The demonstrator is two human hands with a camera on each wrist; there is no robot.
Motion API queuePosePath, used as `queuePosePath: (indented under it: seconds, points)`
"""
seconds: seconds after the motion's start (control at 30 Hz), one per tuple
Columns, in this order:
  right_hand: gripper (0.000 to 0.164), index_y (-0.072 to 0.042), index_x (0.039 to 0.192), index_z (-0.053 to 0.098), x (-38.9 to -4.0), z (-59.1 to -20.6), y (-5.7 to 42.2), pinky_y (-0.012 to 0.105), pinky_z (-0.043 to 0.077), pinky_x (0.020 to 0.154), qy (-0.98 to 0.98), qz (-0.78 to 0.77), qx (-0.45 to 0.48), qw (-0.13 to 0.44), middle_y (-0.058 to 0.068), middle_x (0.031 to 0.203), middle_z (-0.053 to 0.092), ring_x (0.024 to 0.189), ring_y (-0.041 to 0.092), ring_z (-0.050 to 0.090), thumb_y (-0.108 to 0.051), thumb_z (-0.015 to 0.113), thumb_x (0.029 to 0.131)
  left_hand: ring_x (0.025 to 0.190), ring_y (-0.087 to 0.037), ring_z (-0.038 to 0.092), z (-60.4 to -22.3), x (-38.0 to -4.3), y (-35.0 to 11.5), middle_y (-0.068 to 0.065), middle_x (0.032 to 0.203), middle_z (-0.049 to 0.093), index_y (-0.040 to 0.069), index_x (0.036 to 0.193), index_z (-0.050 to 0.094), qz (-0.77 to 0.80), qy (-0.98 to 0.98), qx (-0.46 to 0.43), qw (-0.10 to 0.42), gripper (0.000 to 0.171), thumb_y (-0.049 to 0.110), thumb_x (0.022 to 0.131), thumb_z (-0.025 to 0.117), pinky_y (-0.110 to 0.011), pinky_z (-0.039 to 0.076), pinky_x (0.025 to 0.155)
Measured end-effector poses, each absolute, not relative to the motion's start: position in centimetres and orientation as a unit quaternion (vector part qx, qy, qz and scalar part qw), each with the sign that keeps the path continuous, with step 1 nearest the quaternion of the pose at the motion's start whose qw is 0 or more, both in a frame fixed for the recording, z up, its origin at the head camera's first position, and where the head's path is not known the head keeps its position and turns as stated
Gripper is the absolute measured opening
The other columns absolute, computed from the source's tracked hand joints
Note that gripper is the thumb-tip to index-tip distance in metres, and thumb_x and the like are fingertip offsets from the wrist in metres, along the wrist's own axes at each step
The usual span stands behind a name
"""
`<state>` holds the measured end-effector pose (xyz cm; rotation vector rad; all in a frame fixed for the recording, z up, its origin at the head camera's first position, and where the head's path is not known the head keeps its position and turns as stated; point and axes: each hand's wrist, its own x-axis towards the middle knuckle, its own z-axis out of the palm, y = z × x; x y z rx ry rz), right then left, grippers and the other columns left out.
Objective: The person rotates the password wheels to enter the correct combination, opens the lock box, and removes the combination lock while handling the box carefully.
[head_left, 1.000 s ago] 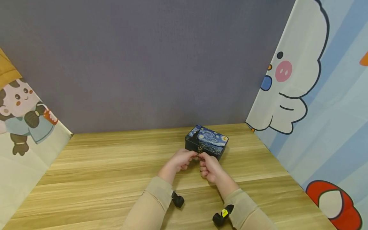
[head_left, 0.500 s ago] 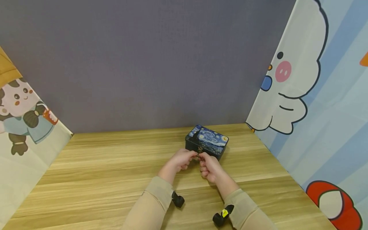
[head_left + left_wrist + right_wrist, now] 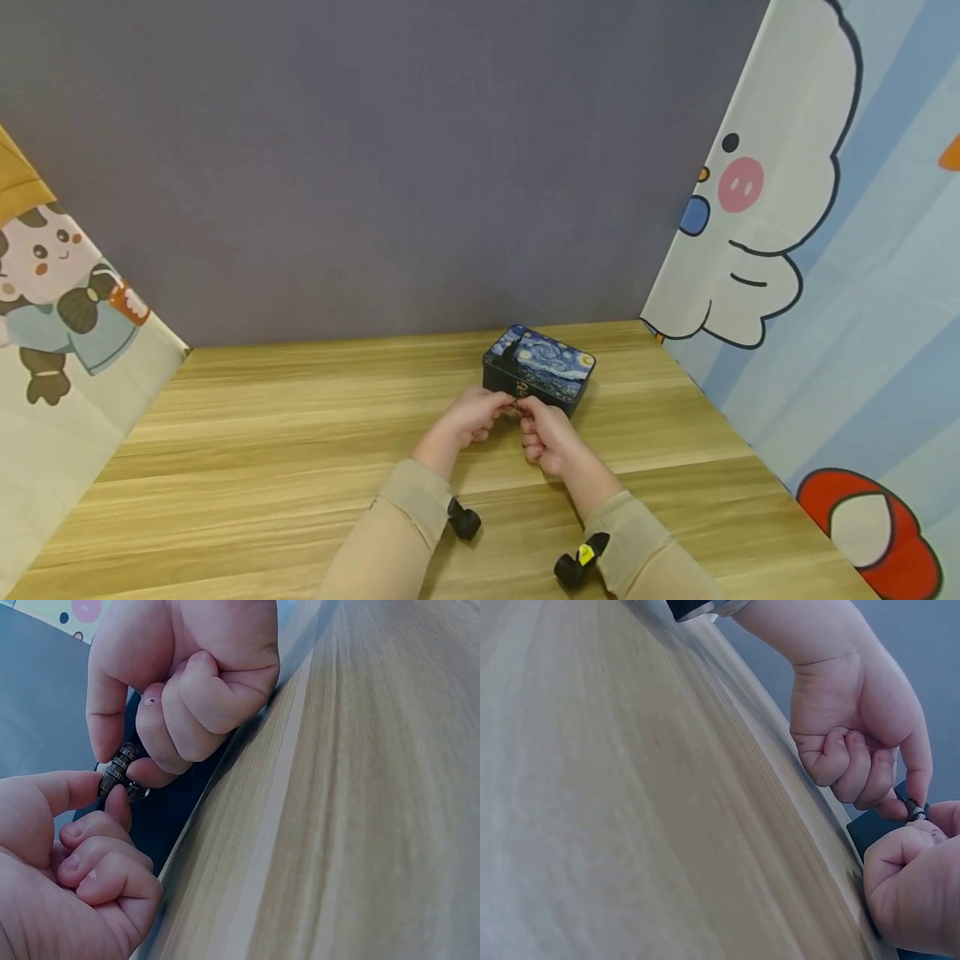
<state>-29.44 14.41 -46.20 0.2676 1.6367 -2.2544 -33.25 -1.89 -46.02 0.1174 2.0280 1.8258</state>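
Note:
A dark box (image 3: 540,364) with a blue swirling night-sky picture on its lid stands near the back of the table, turned at an angle. At its front side is a small combination padlock (image 3: 118,769) with rows of number dials. My left hand (image 3: 474,414) pinches one end of the padlock between thumb and index finger, the other fingers curled in. From the opposite end, my right hand (image 3: 550,437) pinches it the same way. Fingertips of both hands nearly meet over the lock, and the right wrist view shows only a little of the padlock (image 3: 916,813).
The wood-grain table (image 3: 262,467) extends around the box and forearms. Behind it rises a grey panel (image 3: 375,167). Cartoon-printed sheets (image 3: 765,275) hang at both sides. A black wrist camera (image 3: 465,522) sits by the left cuff, another wrist camera (image 3: 573,569) by the right.

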Motion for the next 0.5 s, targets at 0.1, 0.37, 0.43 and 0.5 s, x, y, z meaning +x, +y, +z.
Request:
queuePosePath:
  seconds: [0.1,0.37,0.43,0.5]
  points:
    - [0.023,-0.010,0.089,0.047,-29.5,-46.2,14.5,0.018,0.018,0.039,0.572,-0.797,0.094,0.168,-0.009,0.058,0.027,0.043,0.002,0.022,-0.029,0.055,0.100,0.044,-0.008,0.026,-46.1,-33.3,-1.9,0.006,0.056,0.032,-0.002,0.092,0.064,0.657,0.725,0.042,0.202,0.029,0.026,0.095,0.063,-0.023,0.023,0.041]
    - [0.031,-0.005,0.104,0.051,-29.1,-46.1,15.3,0.018,0.018,0.038,0.571,-0.798,0.099,0.168,-0.009,0.058,0.026,0.043,0.002,0.020,-0.035,0.053,0.102,0.044,-0.008,0.026,-46.3,-33.4,-2.1,0.006,0.056,0.033,0.001,0.090,0.065,0.659,0.723,0.044,0.202,0.026,0.027,0.095,0.063,-0.023,0.024,0.041]
    - [0.033,-0.004,0.109,0.051,-28.9,-46.0,15.6,0.018,0.017,0.039,0.573,-0.795,0.100,0.170,-0.009,0.058,0.026,0.043,0.003,0.020,-0.036,0.053,0.102,0.044,-0.008,0.025,-46.2,-33.4,-2.1,0.006,0.056,0.033,0.001,0.090,0.065,0.660,0.722,0.044,0.203,0.026,0.026,0.095,0.063,-0.023,0.023,0.041]
    - [0.034,-0.004,0.112,0.050,-28.7,-46.0,15.8,0.019,0.017,0.039,0.576,-0.793,0.100,0.171,-0.009,0.058,0.025,0.043,0.003,0.020,-0.036,0.054,0.102,0.044,-0.008,0.025,-46.2,-33.4,-2.0,0.006,0.056,0.033,0.000,0.091,0.065,0.661,0.721,0.043,0.203,0.026,0.026,0.095,0.063,-0.023,0.023,0.041]
